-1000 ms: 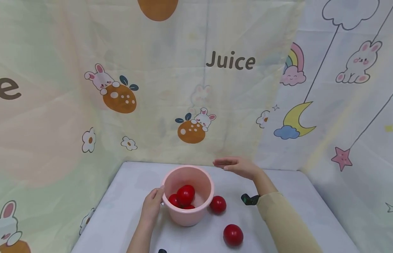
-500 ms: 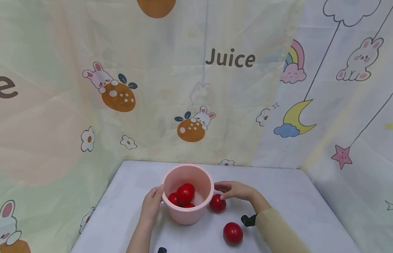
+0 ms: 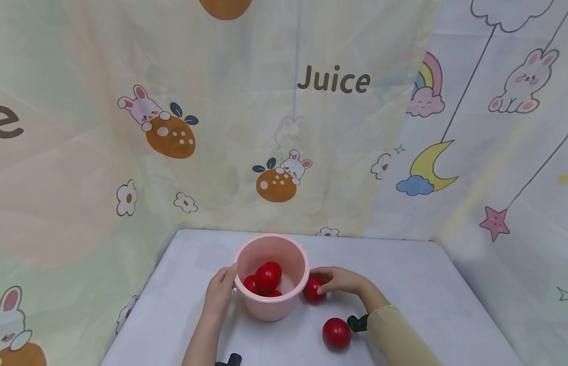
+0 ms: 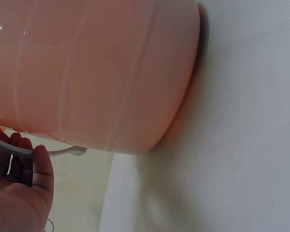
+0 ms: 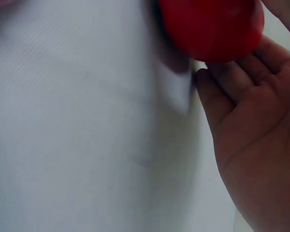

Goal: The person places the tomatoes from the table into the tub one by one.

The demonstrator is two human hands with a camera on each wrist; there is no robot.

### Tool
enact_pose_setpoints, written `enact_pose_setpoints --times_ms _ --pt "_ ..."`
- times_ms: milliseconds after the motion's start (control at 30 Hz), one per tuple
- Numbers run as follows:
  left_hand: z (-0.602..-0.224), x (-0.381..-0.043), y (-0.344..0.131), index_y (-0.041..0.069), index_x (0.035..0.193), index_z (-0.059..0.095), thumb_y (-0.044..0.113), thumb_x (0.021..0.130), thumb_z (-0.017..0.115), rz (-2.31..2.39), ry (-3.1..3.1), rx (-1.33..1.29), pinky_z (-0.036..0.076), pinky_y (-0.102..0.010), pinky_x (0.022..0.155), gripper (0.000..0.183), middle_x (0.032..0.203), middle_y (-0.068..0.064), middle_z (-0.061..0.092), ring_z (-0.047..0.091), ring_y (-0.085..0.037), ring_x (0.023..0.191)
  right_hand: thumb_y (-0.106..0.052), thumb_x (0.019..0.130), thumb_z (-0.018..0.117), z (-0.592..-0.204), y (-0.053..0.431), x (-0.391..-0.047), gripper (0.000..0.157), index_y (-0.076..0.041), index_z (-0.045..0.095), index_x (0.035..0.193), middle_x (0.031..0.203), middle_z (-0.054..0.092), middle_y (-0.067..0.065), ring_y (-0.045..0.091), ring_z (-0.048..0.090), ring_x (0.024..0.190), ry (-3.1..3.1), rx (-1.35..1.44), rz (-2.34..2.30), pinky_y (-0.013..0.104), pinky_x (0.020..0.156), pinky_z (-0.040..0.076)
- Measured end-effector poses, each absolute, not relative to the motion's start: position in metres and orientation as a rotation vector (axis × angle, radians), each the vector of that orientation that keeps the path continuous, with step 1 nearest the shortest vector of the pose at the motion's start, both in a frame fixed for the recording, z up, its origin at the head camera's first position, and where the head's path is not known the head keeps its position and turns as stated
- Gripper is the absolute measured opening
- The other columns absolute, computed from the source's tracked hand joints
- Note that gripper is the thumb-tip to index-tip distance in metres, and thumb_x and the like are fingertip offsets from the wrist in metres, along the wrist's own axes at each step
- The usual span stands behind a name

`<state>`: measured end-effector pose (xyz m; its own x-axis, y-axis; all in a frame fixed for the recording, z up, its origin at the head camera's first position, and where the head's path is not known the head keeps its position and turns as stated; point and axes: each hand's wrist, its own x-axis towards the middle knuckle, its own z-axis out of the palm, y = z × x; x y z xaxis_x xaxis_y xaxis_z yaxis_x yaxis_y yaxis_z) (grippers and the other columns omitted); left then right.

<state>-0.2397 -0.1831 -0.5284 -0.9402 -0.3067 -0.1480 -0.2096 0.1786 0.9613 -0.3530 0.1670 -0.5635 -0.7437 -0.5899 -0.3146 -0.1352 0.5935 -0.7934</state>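
Note:
On the white table stands a pink bucket [image 3: 271,309], its mouth tipped toward the head camera. Several glossy red balls [image 3: 268,276] lie inside it. My left hand [image 3: 219,291] holds the bucket at its left side; in the left wrist view the fingers hook round its thin grey handle [image 4: 67,151]. Just right of the bucket, my right hand [image 3: 340,282] has thumb and fingers round a red ball [image 3: 314,291]. The right wrist view shows this ball [image 5: 215,26] between the fingers and the thumb. Another red ball [image 3: 336,334] sits nearer the front.
A black strap-like piece [image 3: 358,323] shows at the right wrist, close to the front ball. Another black piece [image 3: 233,360] is at the bottom edge near the left forearm. Printed cloth [image 3: 229,127] hangs behind and on both sides of the table [image 3: 402,284].
My right hand has come down from above the table's back edge to the ball beside the bucket and closed round it. The left hand stays at the bucket; the view has tilted slightly.

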Motion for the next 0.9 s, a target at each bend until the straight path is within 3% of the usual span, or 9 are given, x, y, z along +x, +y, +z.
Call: enact_pose_setpoints --times_ms 367,900 --pt "-0.528 -0.242 -0.182 0.011 0.106 0.063 0.070 0.093 0.043 -1.892 -2.350 0.520 0.045 -0.038 0.086 0.064 0.095 -0.005 0.059 0.050 -0.020 0.100 -0.042 0.079 0.080 -0.570 0.172 -0.354 0.054 -0.039 0.061 0.130 0.131 0.060 -0.006 0.026 0.048 0.128 2.271 -0.546 -1.079 0.054 0.097 0.049" --pt "-0.528 -0.241 -0.181 0.011 0.107 0.063 0.070 0.093 0.044 -1.900 -2.348 0.539 0.045 -0.038 0.086 0.064 0.093 -0.004 0.059 0.050 -0.020 0.100 -0.043 0.079 0.079 -0.575 0.176 -0.356 0.054 -0.041 0.060 0.130 0.133 0.060 -0.006 0.026 0.049 0.128 2.283 -0.572 -1.073 0.054 0.095 0.050"
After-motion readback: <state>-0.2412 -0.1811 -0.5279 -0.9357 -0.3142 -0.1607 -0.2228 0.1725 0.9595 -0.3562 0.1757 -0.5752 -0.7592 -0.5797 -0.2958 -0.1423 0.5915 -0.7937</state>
